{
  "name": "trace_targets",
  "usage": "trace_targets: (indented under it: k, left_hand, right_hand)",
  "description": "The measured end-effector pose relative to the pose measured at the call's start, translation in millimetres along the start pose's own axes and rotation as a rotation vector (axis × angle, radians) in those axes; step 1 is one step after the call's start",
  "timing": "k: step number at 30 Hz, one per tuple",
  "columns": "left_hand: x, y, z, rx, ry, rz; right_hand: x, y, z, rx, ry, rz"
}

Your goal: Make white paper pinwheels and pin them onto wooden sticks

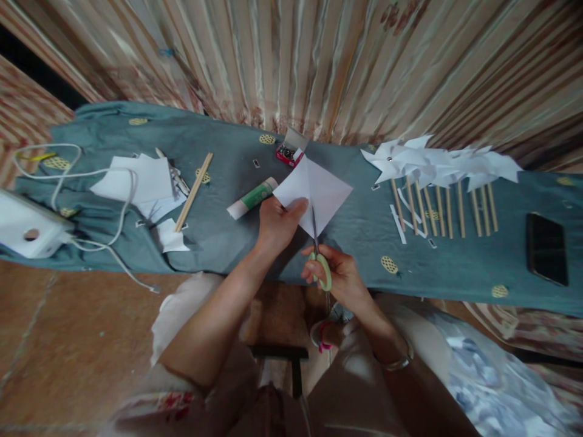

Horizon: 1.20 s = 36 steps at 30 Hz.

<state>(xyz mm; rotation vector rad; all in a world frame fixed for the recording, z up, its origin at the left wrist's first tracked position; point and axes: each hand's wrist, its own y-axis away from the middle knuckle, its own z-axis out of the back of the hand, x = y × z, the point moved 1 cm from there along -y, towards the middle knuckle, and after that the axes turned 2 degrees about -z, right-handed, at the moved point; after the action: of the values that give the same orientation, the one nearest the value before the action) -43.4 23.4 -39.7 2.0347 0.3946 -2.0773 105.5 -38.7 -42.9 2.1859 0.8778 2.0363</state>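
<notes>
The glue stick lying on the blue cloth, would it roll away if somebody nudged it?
Probably, sideways: the glue stick is a round tube lying on its side. The blue cloth looks soft and wrinkled, which would likely slow it. It seems small and light, so a slight push should move it.

No readable text; glue stick (252,198) label too blurred to read.

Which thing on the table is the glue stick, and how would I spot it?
Look at the long table with the blue-green cloth. Just left of the white paper square that the left hand holds lies the glue stick. It is the only round tube there, white with a green label, unlike the flat papers and thin wooden sticks.
</notes>
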Motion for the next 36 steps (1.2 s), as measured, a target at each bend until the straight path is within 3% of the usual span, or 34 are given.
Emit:
trace_targets:
  k: [36]
  left_hand:
    - [7.2, 2.1, -2.4, 0.02, -0.015, -0.001]
  right_hand:
    - [2.3, -0.1, -1.6, -0.04, -0.017, -0.007]
